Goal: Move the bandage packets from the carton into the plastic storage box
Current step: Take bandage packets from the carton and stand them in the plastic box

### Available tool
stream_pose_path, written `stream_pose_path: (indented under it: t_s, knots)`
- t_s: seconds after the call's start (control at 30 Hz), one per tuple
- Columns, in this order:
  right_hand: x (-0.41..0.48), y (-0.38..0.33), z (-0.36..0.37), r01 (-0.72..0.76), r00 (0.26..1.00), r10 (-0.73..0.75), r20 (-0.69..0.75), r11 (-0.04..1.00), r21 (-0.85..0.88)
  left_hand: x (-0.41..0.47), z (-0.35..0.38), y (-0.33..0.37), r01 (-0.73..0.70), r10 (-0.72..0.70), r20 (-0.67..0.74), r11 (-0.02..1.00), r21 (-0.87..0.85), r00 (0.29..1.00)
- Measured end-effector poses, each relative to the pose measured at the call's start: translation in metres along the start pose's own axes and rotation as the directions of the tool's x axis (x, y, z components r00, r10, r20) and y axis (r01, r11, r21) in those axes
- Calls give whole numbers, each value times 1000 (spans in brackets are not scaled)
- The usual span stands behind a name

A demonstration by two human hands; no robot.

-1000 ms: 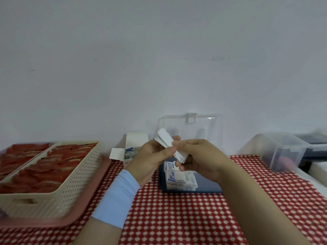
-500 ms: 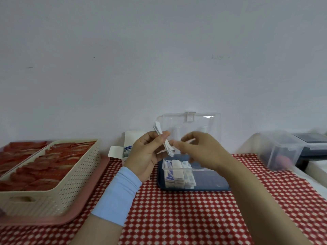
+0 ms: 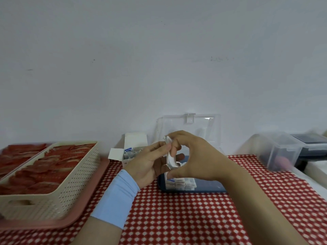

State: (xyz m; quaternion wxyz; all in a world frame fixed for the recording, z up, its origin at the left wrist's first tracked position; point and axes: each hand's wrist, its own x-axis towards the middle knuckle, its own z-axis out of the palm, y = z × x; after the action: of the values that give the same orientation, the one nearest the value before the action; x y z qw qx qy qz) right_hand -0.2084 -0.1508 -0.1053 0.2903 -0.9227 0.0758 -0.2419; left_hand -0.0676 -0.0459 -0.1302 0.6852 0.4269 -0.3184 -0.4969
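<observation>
The left hand grips a small stack of packets above the box. The right hand pinches the stack's ends. The carton stands open just left on the table.

Wall: plain, pale grey-white, and it fills the whole top half.
Marks: a few small dark smudges on the wall.
Counter: pushed right up against the wall.
Cloth: covers the counter, red with rows of little white shapes.
Light: soft and even.
</observation>
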Motion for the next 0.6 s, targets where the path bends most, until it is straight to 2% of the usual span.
stream_pose_path:
  t_s: [0.27, 0.37, 0.47, 0.5, 0.6]
  knots:
    - [2, 2, 4, -19, 999, 20, 38, 999, -34, 1, -5, -5, 24, -25, 65, 999, 22, 998]
    - [0, 2, 0, -48, 996, 37, 78, 989, 140, 0, -12, -3, 23, -26, 101, 999, 29, 994]
    - [-1, 6, -8, -85, 996, 68, 54, 898, 431, -3, -14, 0, 38, -49, 150, 996, 76, 987]
    - [0, 7, -9, -103, 995, 96, 39, 885, 454, -4, -15, 0, 45, -60, 156, 994, 95, 986]
    - [0, 9, -11, -164, 986, 155, 54, 919, 357, -5, -13, -1, 76, -98, 185, 990, 121, 978]
